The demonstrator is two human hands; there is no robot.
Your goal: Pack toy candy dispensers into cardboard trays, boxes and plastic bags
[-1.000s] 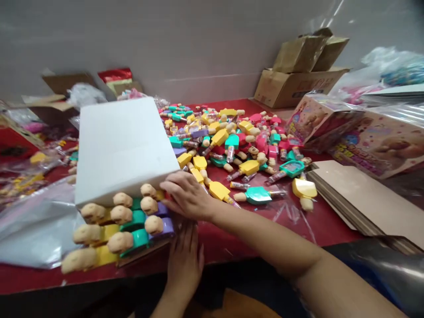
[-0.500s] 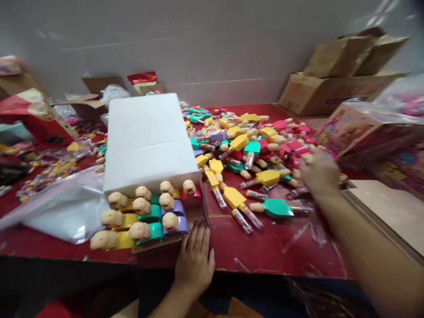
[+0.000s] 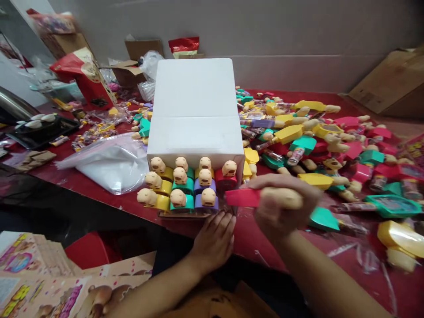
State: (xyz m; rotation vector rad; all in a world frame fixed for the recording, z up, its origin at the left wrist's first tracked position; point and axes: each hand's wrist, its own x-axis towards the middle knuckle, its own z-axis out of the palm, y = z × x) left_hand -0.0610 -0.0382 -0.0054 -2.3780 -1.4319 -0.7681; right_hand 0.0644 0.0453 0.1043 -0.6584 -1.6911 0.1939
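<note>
A white carton stands on the table with its front open. Inside are several animal-headed toys in yellow, green, purple and red, standing in columns with their beige heads towards me. My left hand lies with fingers stretched out against the carton's lower front edge, near its right corner. In my right hand is a pink animal-headed toy, gripped around its beige head. Its pink end points left at the carton's right column, just in front of the red toy. Motion blurs my right hand slightly.
Loose toys with candy tubes are piled right of the carton. Left of it lie a clear plastic bag and small wrapped candies. A cardboard box is at the back right. Printed cartons are stacked lower left.
My right hand has come left from the pile to the carton's front, now with a pink toy in it. My left hand stays at the carton's edge. The view has turned left.
</note>
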